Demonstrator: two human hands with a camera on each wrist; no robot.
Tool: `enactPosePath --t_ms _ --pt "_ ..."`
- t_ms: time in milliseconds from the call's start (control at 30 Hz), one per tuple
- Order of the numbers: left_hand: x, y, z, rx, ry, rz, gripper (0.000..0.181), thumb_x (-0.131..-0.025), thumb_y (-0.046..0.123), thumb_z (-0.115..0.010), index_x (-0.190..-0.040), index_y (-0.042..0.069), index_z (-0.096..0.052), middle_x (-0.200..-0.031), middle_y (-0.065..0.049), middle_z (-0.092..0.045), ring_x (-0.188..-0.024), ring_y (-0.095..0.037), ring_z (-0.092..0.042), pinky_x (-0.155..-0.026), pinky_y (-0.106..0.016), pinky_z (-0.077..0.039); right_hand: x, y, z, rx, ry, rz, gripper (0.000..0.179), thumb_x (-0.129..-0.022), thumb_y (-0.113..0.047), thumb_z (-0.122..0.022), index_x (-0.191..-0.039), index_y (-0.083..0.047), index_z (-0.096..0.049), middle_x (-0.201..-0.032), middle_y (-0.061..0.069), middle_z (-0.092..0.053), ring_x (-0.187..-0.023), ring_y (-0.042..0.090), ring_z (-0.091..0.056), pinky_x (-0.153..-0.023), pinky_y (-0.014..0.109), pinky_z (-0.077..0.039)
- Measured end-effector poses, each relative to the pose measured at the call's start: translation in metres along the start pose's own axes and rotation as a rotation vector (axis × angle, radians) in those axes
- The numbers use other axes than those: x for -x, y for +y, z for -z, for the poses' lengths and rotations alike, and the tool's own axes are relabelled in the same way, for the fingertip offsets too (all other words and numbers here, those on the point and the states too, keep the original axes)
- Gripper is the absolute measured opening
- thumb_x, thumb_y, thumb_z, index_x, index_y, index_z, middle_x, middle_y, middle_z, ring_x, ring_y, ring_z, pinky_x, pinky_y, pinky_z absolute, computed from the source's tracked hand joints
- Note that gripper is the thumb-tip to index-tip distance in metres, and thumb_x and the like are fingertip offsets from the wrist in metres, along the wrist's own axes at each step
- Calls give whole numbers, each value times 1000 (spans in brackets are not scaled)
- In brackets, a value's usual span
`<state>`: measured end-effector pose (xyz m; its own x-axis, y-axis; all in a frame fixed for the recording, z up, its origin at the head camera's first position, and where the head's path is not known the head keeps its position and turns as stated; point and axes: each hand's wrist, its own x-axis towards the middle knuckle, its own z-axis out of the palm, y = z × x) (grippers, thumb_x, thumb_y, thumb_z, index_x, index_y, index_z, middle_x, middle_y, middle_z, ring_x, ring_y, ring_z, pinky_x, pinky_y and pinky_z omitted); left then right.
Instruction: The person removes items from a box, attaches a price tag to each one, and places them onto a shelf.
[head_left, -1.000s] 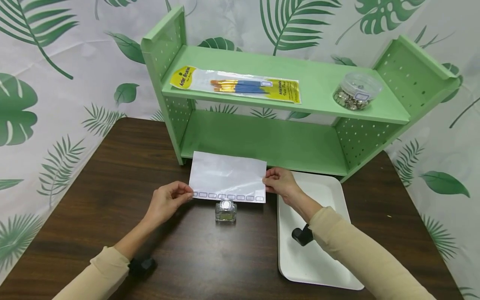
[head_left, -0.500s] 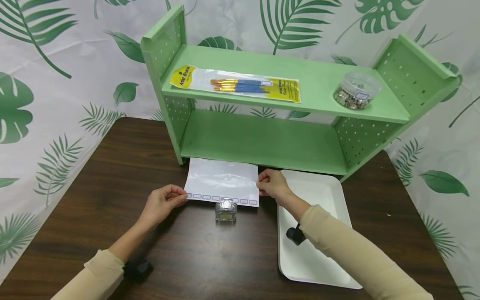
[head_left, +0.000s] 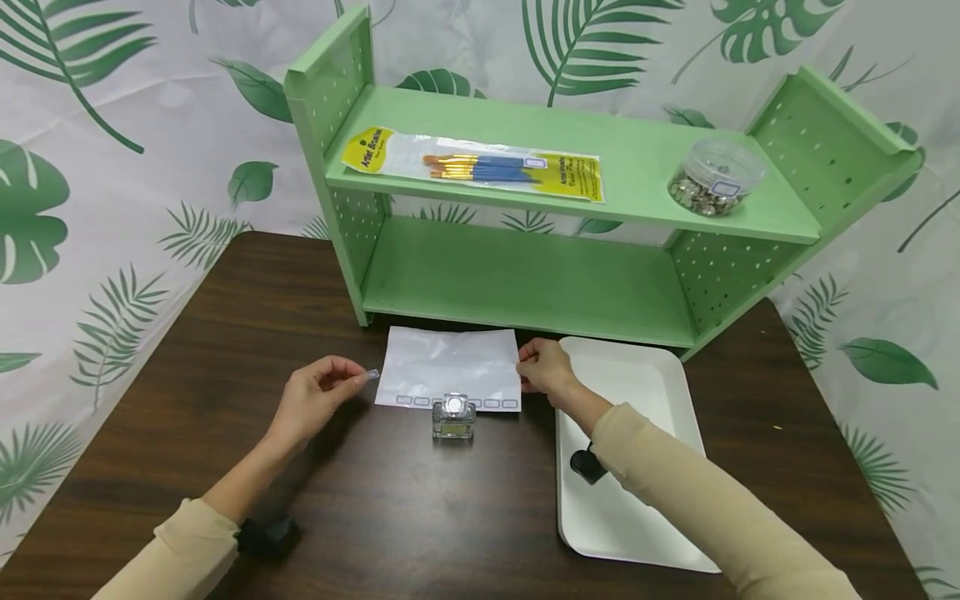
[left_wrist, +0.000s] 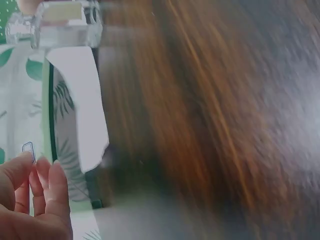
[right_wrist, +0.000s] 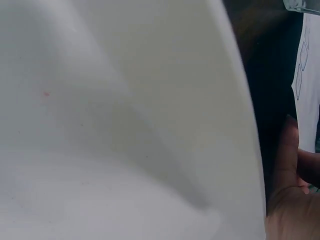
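Observation:
Between thumb and fingertips, my left hand (head_left: 318, 398) pinches a small label sticker (head_left: 372, 375) with a blue-outlined frame, just off the left edge of a white sheet (head_left: 450, 362). In the left wrist view the sticker (left_wrist: 29, 148) stands up from the fingertips. My right hand (head_left: 547, 367) grips the sheet's right edge between thumb and fingers. A row of similar labels runs along the sheet's lower edge. A clear glass bottle (head_left: 453, 423) with a faceted stopper and yellowish label stands in front of the sheet, covering part of that row.
Behind the sheet stands a green two-tier shelf (head_left: 525, 271). On its upper tier lie packaged artist brushes (head_left: 480, 167) and a clear round jar (head_left: 716, 177) of small metallic pieces. A white tray (head_left: 630, 525) lies under my right forearm on the dark wooden table (head_left: 390, 525).
My left hand has drawn back leftward from the sheet with a label sticker, which came off the row's left end. The sheet and right hand have shifted slightly left and closer to me.

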<state>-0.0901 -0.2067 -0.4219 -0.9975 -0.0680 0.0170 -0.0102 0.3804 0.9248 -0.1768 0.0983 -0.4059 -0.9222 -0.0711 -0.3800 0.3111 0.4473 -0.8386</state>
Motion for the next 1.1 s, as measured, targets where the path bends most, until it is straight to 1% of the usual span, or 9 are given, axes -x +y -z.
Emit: enactPosePath --t_ms 100,167,300,500,600,733,833,967,1100 --pt "3 8 -3 69 -40 -7 15 -86 7 -67 -95 -4 -63 -83 -11 -64 -66 -6 -57 -58 -21 -50 0 1 -1 -10 1 -9 17 -87 11 -51 -104 11 -52 -81 8 -51 -66 13 -52 -66 32 -58" --pt "5 12 -6 112 -75 -19 14 -86 3 -66 -95 -6 -62 -81 -11 -63 -67 -8 -60 -61 -23 -54 0 0 0 -12 -4 -19 21 -88 10 -50 -109 11 -52 -85 10 -52 -70 14 -53 -70 33 -58" --pt "11 19 -11 148 -138 -41 12 -85 1 -66 -94 -6 -62 -81 -12 -64 -68 -10 -62 -63 -26 -56 2 -1 3 5 -26 -9 30 -91 9 -48 -121 12 -48 -95 17 -55 -79 20 -59 -80 36 -56" --pt "21 29 -20 143 -211 -63 10 -84 2 -68 -92 -2 -64 -82 -15 -65 -70 -17 -65 -63 -28 -56 10 0 7 96 -38 82 34 -92 8 -46 -125 12 -47 -107 27 -56 -96 34 -61 -83 37 -55" --pt "25 32 -24 136 -237 -67 11 -84 6 -69 -92 0 -64 -81 -13 -65 -69 -18 -65 -62 -28 -55 18 -1 11 123 -33 139 33 -92 6 -47 -124 11 -49 -108 26 -56 -99 35 -60 -83 35 -55" --pt "29 36 -29 125 -267 -66 14 -83 10 -71 -92 2 -64 -80 -10 -66 -69 -19 -65 -61 -29 -55 36 -4 14 67 -14 214 28 -92 5 -49 -120 9 -52 -104 24 -57 -97 34 -60 -81 33 -56" --pt "31 39 -32 119 -281 -67 15 -82 11 -72 -91 2 -65 -79 -9 -66 -68 -19 -65 -61 -29 -55 55 -8 11 -7 -6 270 23 -91 6 -52 -113 9 -55 -99 23 -58 -89 28 -61 -77 32 -57" --pt "34 40 -36 102 -303 -84 12 -82 10 -72 -89 3 -66 -78 -8 -67 -68 -18 -65 -60 -28 -55 84 -8 -2 -82 0 320 15 -88 6 -56 -103 7 -60 -91 18 -60 -75 16 -59 -70 29 -57" --pt "38 40 -43 95 -321 -109 8 -82 9 -72 -87 6 -66 -78 -6 -67 -66 -15 -63 -59 -24 -53 107 -2 -19 -108 9 352 10 -85 5 -62 -95 3 -63 -84 12 -62 -70 12 -56 -64 24 -54"
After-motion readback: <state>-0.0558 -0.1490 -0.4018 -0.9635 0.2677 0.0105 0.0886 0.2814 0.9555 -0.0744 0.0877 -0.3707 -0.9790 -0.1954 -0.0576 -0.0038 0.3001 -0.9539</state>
